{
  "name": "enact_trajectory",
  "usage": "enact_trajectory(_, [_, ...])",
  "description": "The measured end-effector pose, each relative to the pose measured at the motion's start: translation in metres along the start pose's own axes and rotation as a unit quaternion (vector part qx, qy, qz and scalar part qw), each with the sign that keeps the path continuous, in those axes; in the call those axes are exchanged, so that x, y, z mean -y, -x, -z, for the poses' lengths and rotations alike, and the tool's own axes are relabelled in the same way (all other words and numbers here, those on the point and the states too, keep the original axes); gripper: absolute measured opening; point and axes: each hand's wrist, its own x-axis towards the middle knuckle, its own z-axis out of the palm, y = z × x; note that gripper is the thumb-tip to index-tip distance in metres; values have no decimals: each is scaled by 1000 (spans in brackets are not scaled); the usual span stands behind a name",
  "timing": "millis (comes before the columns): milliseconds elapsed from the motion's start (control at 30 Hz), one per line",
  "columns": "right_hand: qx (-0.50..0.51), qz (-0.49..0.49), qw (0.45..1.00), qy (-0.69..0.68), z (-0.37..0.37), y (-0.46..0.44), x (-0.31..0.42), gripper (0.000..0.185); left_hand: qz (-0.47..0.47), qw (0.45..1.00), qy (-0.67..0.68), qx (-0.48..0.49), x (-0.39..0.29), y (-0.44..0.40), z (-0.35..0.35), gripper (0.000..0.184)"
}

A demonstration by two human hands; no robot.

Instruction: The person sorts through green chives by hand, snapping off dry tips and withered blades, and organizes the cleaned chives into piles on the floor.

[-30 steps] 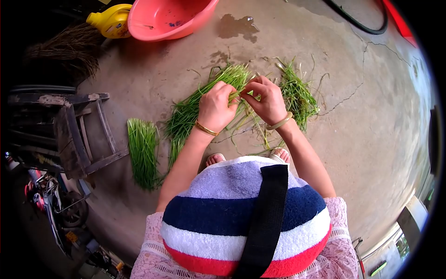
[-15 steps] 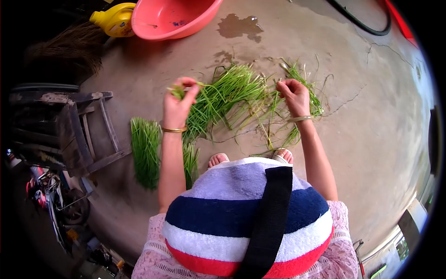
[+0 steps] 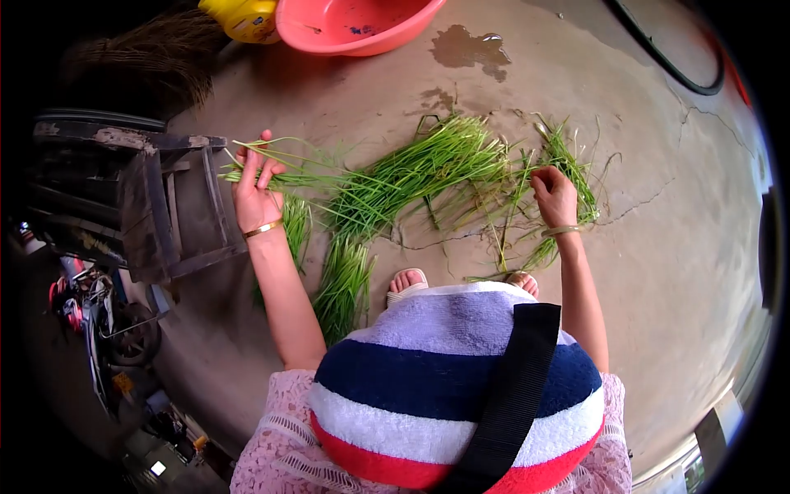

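A few long, thin green stalks, which look like garlic chives (image 3: 309, 175), lie in my left hand (image 3: 257, 185), with the thumb and bent fingers closed around their pale ends. Their leafy tips trail right towards the large loose pile of chives (image 3: 420, 169) on the floor. My right hand (image 3: 557, 200) has its fingertips pinched together; whatever they hold is too small to make out. It hovers by the smaller, messier heap of chives (image 3: 568, 165). Two neater bunches stand near my left arm: one of chives (image 3: 344, 284) close to my foot, another of chives (image 3: 295, 229) partly behind my forearm.
A wooden stool (image 3: 189, 202) lies on its side at left, close to my left hand. Farther off are a pink basin (image 3: 354, 37), a yellow jug (image 3: 247, 18), a broom (image 3: 156, 62) and a black hose (image 3: 671, 58). Water wets the floor (image 3: 469, 51).
My left hand has swung left towards the stool, stretching out the stalks it holds. My right hand stays pinched by the smaller heap. The whole view has shifted somewhat.
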Motion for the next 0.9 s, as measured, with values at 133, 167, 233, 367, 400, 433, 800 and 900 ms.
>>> enact_trajectory(133, [34, -7, 998, 49, -1, 1, 3, 18, 17, 998, 27, -53, -6, 2, -2, 11])
enact_trajectory(167, [41, -8, 997, 57, -1, 2, 4, 18, 26, 996, 41, -79, -7, 2, -1, 11])
enact_trajectory(233, [48, -10, 997, 65, -3, 4, 8, 17, 26, 992, 71, -99, -8, 2, -1, 12])
enact_trajectory(367, [100, 66, 993, -10, -19, 11, 23, 15, 45, 985, 154, -63, -11, 0, 10, 13])
enact_trajectory(400, [124, 76, 989, -37, -26, 13, 27, 18, 46, 985, 154, -62, -12, 0, 10, 13])
enact_trajectory(433, [145, 85, 985, -23, -30, 15, 40, 21, 53, 984, 164, -39, -13, -1, 10, 15])
enact_trajectory(800, [88, -23, 993, 75, -38, 1, 20, 32, -45, 947, -319, -10, -20, 10, -13, 34])
enact_trajectory(900, [85, 10, 989, 121, -41, -6, 16, 31, -18, 909, -414, 50, -2, 16, -37, 30])
